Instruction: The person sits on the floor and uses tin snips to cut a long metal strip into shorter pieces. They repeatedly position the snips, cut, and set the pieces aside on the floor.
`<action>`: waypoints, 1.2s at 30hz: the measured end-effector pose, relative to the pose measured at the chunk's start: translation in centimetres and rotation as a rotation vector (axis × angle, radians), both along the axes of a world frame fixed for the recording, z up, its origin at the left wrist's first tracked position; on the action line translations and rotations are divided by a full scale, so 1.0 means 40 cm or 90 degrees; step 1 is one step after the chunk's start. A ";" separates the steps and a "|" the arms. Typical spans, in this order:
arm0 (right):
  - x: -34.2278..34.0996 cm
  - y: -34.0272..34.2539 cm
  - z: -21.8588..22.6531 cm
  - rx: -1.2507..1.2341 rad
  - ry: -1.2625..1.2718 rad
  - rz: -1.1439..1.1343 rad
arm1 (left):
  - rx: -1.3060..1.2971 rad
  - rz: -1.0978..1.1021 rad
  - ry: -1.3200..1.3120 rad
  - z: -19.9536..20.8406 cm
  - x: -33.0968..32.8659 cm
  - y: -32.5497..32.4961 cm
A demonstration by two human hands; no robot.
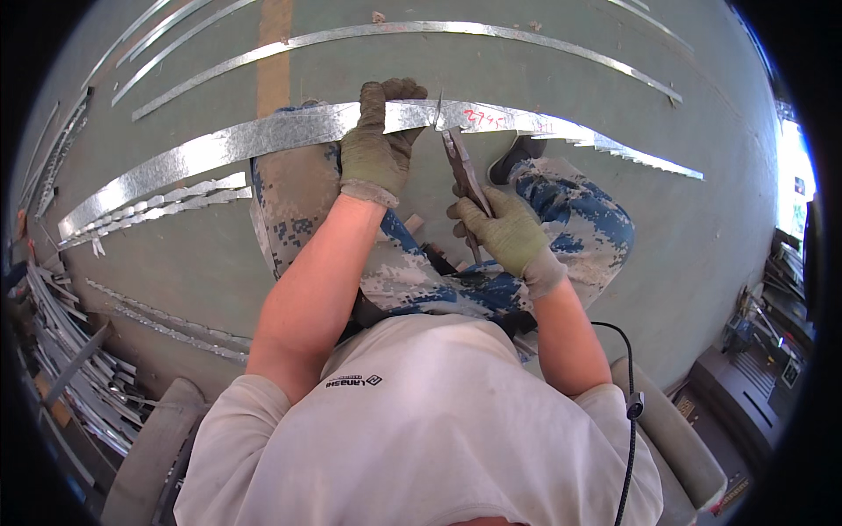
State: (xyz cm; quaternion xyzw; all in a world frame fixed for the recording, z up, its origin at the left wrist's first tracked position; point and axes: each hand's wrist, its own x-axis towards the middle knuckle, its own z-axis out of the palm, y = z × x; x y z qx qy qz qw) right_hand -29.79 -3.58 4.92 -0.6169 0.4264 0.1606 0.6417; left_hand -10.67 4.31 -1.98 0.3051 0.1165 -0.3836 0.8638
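While the left hand (pixel 377 153) clasps the silvery metal strip (pixel 263 134) above the floor (pixel 667 219), the right hand (pixel 509 232) grips snips (pixel 462 165) at its near edge. Notches already line the right stretch; the left stretch's smooth edge seems yet uncut. The strip looks long, thin, shiny and red-marked.

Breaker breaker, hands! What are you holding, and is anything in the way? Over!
Left hand holding metal strip. Right hand gripping snips, jaws at the strip's near edge. Other strips lying beyond, none seen blocking. Over.
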 end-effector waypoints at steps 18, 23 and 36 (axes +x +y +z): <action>0.035 0.034 -0.078 0.355 -0.108 -0.190 | 0.007 -0.009 -0.020 -0.017 0.002 0.004; 0.031 0.030 -0.071 0.378 -0.090 -0.211 | -0.001 -0.017 -0.003 -0.011 -0.001 0.002; 0.035 0.028 -0.056 0.320 -0.075 -0.193 | 0.684 -0.399 -0.925 0.295 0.019 0.136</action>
